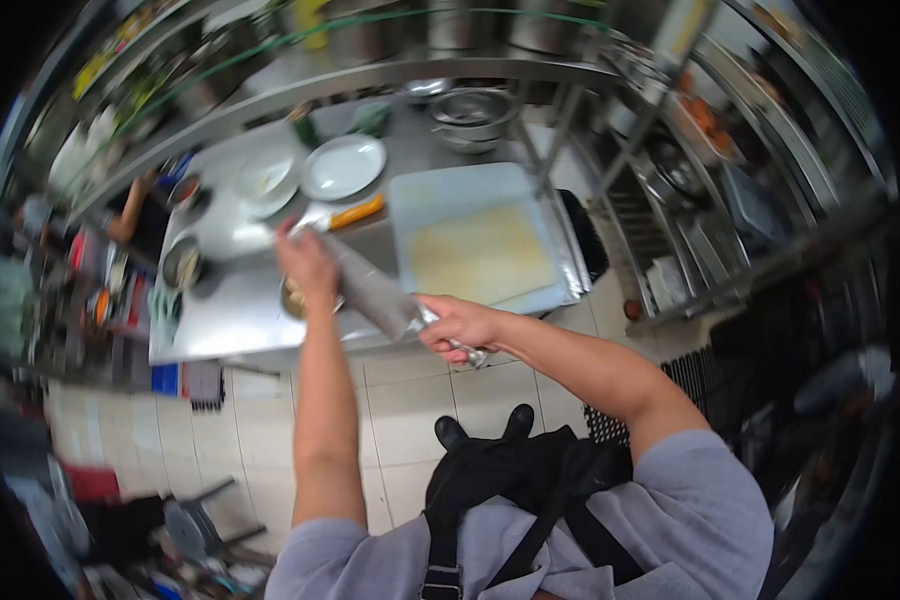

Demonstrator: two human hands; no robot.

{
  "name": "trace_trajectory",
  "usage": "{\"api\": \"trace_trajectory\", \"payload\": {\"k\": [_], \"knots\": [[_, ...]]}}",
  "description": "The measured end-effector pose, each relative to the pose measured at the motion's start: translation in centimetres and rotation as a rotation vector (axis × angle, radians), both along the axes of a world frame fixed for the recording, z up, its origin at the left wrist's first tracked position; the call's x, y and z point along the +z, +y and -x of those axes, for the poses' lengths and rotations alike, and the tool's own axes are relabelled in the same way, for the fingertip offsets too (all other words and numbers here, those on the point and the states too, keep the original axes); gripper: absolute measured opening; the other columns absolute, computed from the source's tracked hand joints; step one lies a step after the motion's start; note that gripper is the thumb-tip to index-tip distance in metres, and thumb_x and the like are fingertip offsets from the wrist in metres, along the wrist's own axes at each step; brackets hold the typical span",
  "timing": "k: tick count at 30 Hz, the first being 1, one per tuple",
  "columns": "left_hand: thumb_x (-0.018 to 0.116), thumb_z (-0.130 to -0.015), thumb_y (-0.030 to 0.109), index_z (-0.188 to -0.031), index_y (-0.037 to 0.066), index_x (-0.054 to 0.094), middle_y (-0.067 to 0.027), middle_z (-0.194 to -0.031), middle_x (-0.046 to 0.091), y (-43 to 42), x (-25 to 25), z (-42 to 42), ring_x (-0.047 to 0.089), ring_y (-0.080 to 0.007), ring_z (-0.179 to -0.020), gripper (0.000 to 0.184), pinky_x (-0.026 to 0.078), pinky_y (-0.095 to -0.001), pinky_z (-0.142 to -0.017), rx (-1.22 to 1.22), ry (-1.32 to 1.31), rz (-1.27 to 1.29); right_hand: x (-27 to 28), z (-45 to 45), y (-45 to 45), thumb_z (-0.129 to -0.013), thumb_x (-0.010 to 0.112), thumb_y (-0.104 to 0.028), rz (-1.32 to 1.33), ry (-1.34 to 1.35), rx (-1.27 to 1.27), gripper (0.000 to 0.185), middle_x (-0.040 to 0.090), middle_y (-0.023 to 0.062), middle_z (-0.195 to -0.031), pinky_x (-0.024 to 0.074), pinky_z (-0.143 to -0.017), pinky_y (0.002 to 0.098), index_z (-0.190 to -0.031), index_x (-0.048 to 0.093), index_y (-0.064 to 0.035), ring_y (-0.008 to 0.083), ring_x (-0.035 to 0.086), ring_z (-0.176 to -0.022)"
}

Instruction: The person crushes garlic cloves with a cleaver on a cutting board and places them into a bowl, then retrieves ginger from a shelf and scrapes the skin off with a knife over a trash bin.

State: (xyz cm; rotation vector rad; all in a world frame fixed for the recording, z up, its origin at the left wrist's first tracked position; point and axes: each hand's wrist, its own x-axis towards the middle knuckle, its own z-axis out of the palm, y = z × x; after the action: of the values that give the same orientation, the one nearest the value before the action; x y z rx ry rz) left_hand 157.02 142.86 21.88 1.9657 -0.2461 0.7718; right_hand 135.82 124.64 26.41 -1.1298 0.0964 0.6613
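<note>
My right hand (455, 328) is wrapped round the handle of a wide-bladed metal cleaver (365, 285). The blade points up and left, above the near edge of the steel table (245, 325). My left hand (308, 262), blurred, is at the blade's far end; whether its fingers grip the blade is not clear. Partly behind my left wrist is a small bowl (295, 300). An orange-handled tool (355, 212) lies beyond the blade. To the right rests a pale cutting board (485, 240) with a yellowish stained surface.
White plates (343, 167) and metal bowls (472, 117) stand at the back of the table. A small pot (182, 263) is at the left. Another person's arm (130, 210) shows beyond it. Shelving (660, 190) stands on the right, a stool (195, 525) lower left.
</note>
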Motion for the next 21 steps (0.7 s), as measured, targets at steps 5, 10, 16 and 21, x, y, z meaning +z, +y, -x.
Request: {"api": "trace_trajectory", "payload": {"k": [5, 10, 16, 21], "knots": [[0.055, -0.094, 0.010, -0.120, -0.001, 0.064, -0.0213, -0.116, 0.069, 7.8, -8.5, -9.3, 0.064, -0.0377, -0.110, 0.030, 0.048, -0.0418, -0.100, -0.239, 0.164, -0.390, 1.3, 6.7, -7.2, -0.091, 0.048, 0.001, 0.066, -0.040, -0.031, 0.067, 0.042, 0.0003, -0.064, 0.0362, -0.041, 0.0264, -0.153, 0.030, -0.0173, 0.0080, 0.041, -0.044], [0.054, -0.100, 0.009, -0.121, -0.005, 0.060, -0.0179, -0.118, 0.066, 5.3, -3.3, -1.7, 0.063, -0.0317, -0.110, 0.026, 0.048, -0.0388, -0.098, -0.144, 0.056, -0.158, -2.9, 17.3, -18.3, -0.089, 0.051, 0.002, -0.058, 0.123, -0.334, 0.070, 0.045, 0.0006, -0.064, 0.0380, -0.044, 0.0289, -0.152, 0.032, -0.0221, 0.0090, 0.042, -0.045], [0.052, -0.094, 0.001, -0.116, 0.001, 0.059, -0.0111, -0.115, 0.062, -9.0, -6.4, 11.2, 0.058, -0.0219, -0.110, 0.023, 0.047, -0.0325, -0.091, -0.481, 0.269, 0.031, -4.7, 27.4, -27.8, -0.093, 0.052, -0.002, -0.090, 0.109, -0.640, 0.061, 0.044, 0.0007, -0.066, 0.0381, -0.045, 0.0298, -0.148, 0.036, -0.0217, 0.0090, 0.043, -0.047], [0.056, -0.092, 0.002, -0.107, 0.004, 0.063, -0.0151, -0.124, 0.060, -24.0, -5.4, 20.2, 0.057, -0.0293, -0.119, 0.017, 0.047, -0.0374, -0.095, -0.658, 0.259, -0.059, -7.6, 40.2, -36.1, -0.102, 0.050, -0.013, 0.080, 0.194, -0.816, 0.025, 0.043, 0.0008, -0.065, 0.0394, -0.044, 0.0302, -0.126, 0.044, -0.0152, 0.0101, 0.043, -0.046]]}}
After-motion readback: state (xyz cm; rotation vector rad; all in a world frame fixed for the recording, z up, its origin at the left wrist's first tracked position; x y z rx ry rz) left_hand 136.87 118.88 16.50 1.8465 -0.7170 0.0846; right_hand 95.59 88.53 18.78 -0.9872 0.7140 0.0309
